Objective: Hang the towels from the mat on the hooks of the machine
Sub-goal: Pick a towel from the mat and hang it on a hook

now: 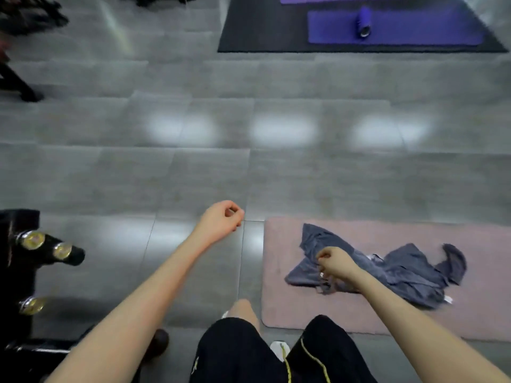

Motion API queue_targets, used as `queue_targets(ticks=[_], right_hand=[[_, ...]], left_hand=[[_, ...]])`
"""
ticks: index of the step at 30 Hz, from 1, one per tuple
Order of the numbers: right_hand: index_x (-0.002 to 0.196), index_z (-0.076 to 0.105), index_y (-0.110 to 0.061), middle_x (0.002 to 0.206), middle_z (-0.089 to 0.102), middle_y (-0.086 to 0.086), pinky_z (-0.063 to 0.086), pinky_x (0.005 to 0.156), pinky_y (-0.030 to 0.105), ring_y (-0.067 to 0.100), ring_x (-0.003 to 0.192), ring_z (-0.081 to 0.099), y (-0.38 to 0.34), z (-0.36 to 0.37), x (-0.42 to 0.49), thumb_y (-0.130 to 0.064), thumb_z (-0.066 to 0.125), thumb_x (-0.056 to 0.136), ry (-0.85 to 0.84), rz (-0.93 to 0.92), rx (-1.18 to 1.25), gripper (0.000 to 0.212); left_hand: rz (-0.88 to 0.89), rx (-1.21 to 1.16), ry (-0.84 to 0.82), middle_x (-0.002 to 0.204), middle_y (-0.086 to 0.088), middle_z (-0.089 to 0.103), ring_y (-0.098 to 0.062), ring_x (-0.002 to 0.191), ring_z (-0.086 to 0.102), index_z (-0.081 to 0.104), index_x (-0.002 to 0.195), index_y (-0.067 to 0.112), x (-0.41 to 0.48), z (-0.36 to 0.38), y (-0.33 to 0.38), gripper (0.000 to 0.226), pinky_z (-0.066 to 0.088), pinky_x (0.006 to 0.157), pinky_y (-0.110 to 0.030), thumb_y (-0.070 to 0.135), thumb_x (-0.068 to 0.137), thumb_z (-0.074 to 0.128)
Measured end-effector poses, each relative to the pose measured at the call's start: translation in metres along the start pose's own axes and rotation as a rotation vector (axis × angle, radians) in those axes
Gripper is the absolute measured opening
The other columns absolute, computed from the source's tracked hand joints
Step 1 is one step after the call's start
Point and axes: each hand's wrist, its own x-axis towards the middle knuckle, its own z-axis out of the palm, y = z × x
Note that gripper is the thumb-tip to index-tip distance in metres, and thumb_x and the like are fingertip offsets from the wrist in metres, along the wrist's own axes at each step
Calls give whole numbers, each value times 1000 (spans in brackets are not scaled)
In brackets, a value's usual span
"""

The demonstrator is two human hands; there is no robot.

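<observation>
1. The fingers point(322, 257) of the right hand point(336, 265) are curled down into a bunched fold of the grey towel point(401, 272) and pinch it. Blur hides the finer detail.
2. The fingers point(235, 214) of the left hand point(221, 219) are clenched in a small fist, thumb meeting forefinger, and hold nothing. This hand is above the tiled floor point(193, 175), at 7 o'clock, just below the frame's centre.
3. The towel lies crumpled on the pink mat point(470, 313) at 4 o'clock, with one corner flipped up at its far end.
4. The black machine point(19, 272) stands at 8 o'clock, well apart from the towel. Its gold-capped pegs point(33, 240) point toward 3 o'clock.
5. Black shorts point(235, 355) and a white shoe point(278, 349) show at 6 o'clock.
6. At 1 o'clock, a purple foam roller point(363, 22) rests on a purple mat point(414, 31).
</observation>
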Motion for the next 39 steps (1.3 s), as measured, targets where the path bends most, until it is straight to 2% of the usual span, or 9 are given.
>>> queue_targets(ticks=[3, 8, 13, 16, 23, 28, 32, 35, 39], right_hand=[[85, 59, 12, 68, 59, 17, 41, 54, 33, 26, 58, 54, -11, -34, 55, 0, 42, 83, 56, 81, 70, 21], [76, 53, -17, 73, 64, 11, 41, 44, 20, 18, 49, 53, -28, -91, 136, -5, 42, 88, 252, 248, 241, 20], [74, 57, -5, 57, 59, 11, 37, 39, 18, 20, 42, 48, -22, -117, 173, -4, 39, 89, 433, 530, 508, 24], [70, 56, -8, 58, 61, 11, 33, 40, 18, 20, 43, 50, -23, -129, 177, -6, 41, 88, 515, 638, 640, 24], [76, 54, -11, 62, 54, 13, 30, 44, 18, 20, 48, 45, 12, -157, 205, -5, 38, 91, 627, 886, 976, 22], [82, 52, -11, 63, 54, 12, 31, 47, 21, 20, 48, 45, 60, -215, 263, -9, 37, 94, 667, 978, 1199, 20], [89, 55, -10, 62, 55, 11, 35, 45, 21, 20, 47, 48, 87, -291, 308, -8, 36, 91, 633, 951, 1239, 19], [88, 57, -14, 74, 64, 12, 41, 45, 22, 24, 57, 57, 108, -362, 328, -11, 39, 89, 685, 933, 1157, 18], [89, 54, -26, 89, 64, 8, 47, 64, 32, 28, 81, 62, 141, -424, 339, -15, 44, 88, 791, 850, 1174, 16]], left_hand=[[74, 24, -58, 71, -2, 62, -18, 65, 58, 54, 76, 19, 82, -11, 39, 18, 44, 62, -25, 17, 93, 51], [258, 302, -204, 78, -4, 66, -24, 79, 63, 56, 81, 21, 239, -21, 102, 9, 49, 75, -32, 20, 90, 53], [381, 488, -382, 78, -4, 68, -25, 82, 66, 59, 85, 18, 376, -14, 171, 7, 51, 78, -36, 20, 89, 54], [407, 540, -484, 77, -3, 68, -23, 74, 65, 58, 85, 15, 434, 14, 217, 12, 50, 78, -33, 23, 92, 52], [484, 637, -809, 75, -2, 68, -22, 73, 67, 55, 76, 20, 515, 134, 304, 25, 51, 80, -33, 40, 89, 52], [601, 772, -877, 73, 4, 66, -20, 77, 66, 56, 80, 18, 561, 224, 378, 19, 49, 77, -31, 31, 93, 51], [652, 902, -910, 71, 5, 66, -19, 74, 65, 56, 78, 19, 599, 296, 457, 19, 49, 77, -32, 30, 92, 52], [711, 935, -918, 75, -1, 68, -23, 78, 66, 60, 85, 13, 626, 365, 513, 19, 50, 79, -34, 29, 93, 52], [721, 987, -1028, 78, -6, 69, -22, 71, 65, 61, 87, 9, 621, 463, 557, 21, 50, 76, -33, 27, 93, 51]])
